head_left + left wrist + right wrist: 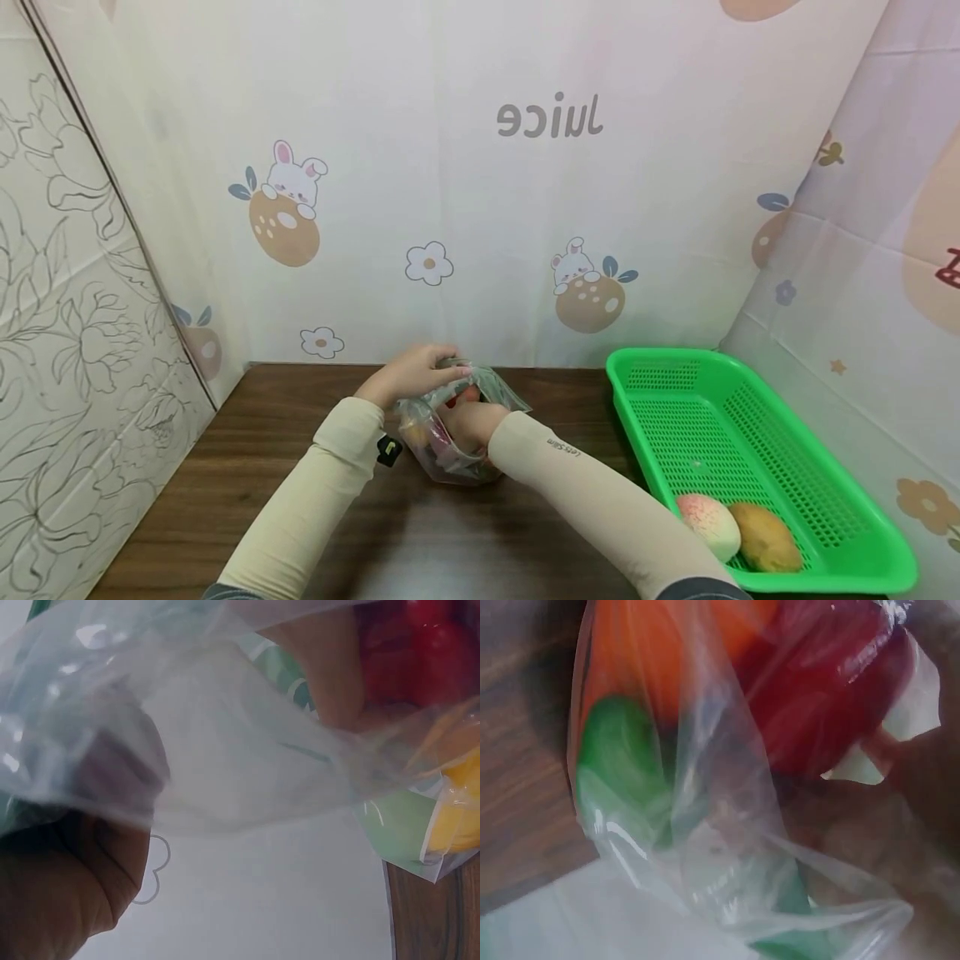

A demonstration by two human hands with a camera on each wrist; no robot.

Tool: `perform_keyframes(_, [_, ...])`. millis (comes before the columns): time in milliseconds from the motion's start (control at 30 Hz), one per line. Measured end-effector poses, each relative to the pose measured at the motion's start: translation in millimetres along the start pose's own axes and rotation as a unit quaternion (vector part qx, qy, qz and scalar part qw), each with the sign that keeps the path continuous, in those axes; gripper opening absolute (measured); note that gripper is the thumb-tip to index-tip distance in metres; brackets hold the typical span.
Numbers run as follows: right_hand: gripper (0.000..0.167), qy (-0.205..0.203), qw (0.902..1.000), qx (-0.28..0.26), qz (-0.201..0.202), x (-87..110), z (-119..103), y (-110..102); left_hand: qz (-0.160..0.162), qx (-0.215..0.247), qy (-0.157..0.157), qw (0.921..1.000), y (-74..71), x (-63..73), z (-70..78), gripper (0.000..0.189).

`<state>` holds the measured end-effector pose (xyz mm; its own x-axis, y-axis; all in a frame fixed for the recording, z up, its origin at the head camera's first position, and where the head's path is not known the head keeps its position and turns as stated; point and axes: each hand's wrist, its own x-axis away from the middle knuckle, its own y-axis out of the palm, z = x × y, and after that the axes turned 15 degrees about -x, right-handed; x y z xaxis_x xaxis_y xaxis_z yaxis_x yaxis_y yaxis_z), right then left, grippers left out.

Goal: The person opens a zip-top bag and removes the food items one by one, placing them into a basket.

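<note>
A clear plastic bag [457,471] stands on the table with its mouth open. My left hand [412,375] pinches the bag's rim at the far left side; the left wrist view shows that hand [82,877] partly behind the film. Reaching into the mouth, my right hand [476,423] has its fingers around a glossy, lobed red bell pepper [431,660]. Part of this hand is hidden by the bag. Through the film in the right wrist view show an orange piece [641,660] and a rounded green piece [622,761]. Something yellow [457,817] also lies inside.
To the right stands a green plastic basket [832,450]. At its near end lie a pink-and-white peach [708,527] and a yellow-brown oval piece [765,537]. Printed cloth [480,183] hangs behind the dark wooden table [262,425] and at both sides.
</note>
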<state>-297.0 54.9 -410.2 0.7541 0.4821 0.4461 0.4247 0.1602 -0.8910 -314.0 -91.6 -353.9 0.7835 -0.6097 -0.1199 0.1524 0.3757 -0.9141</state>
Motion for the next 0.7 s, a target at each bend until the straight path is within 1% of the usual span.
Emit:
perform_keyframes(67, [0.072,0.002,0.9999,0.011,0.002,-0.9,-0.4,1.5,-0.004,0.001,-0.002,1.0000,0.7,0.1,0.1,0.023])
perform_keyframes(133, [0.073,-0.001,0.9977,0.068,-0.001,-1.1,-0.2,2.5,-0.007,0.003,-0.004,1.0000,1.3,0.0,-0.2,0.023])
perform_keyframes(200, [0.074,-0.004,0.9923,0.123,-0.004,-0.2,0.1,2.5,-0.010,0.005,-0.006,0.9999,1.5,-0.3,-0.2,0.023])
perform_keyframes(267, [0.076,-0.010,0.9880,0.154,-0.005,1.8,0.8,1.6,-0.011,0.007,-0.005,0.9999,1.7,-0.9,-0.4,0.024])
perform_keyframes(300, [0.077,-0.013,0.9873,0.158,-0.005,3.0,1.3,0.8,-0.011,0.007,-0.005,0.9999,1.8,-1.2,-0.6,0.025])
perform_keyframes(367, [0.076,-0.016,0.9925,0.121,-0.004,5.9,2.9,-1.2,-0.008,0.003,-0.004,1.0000,2.1,-2.0,-0.9,0.025])
perform_keyframes(400, [0.076,-0.018,0.9954,0.094,-0.002,7.7,3.9,-2.5,-0.007,0.002,-0.004,1.0000,2.4,-2.4,-1.3,0.026])
perform_keyframes(433, [0.075,-0.027,0.9967,0.077,0.001,10.4,4.9,-4.4,-0.005,0.000,-0.005,1.0000,2.8,-2.8,-1.8,0.026])
perform_keyframes(500, [0.070,-0.047,0.9966,0.068,0.006,15.0,6.7,-8.7,-0.002,-0.004,-0.006,1.0000,3.0,-2.9,-2.3,0.029])
perform_keyframes(567, [0.063,-0.067,0.9888,0.133,0.012,20.1,7.9,-13.4,0.000,-0.006,-0.008,1.0000,2.8,-2.7,-2.5,0.033])
perform_keyframes(600, [0.063,-0.071,0.9851,0.156,0.012,23.3,8.2,-16.4,0.001,-0.006,-0.009,0.9999,2.6,-2.7,-2.4,0.034])
perform_keyframes(667, [0.058,-0.080,0.9787,0.188,0.015,28.5,8.2,-21.6,0.001,-0.007,-0.008,0.9999,1.9,-2.0,-2.3,0.036])
perform_keyframes(700, [0.056,-0.084,0.9770,0.195,0.017,30.7,8.1,-23.7,0.004,-0.008,-0.008,0.9999,1.5,-1.6,-2.3,0.035])
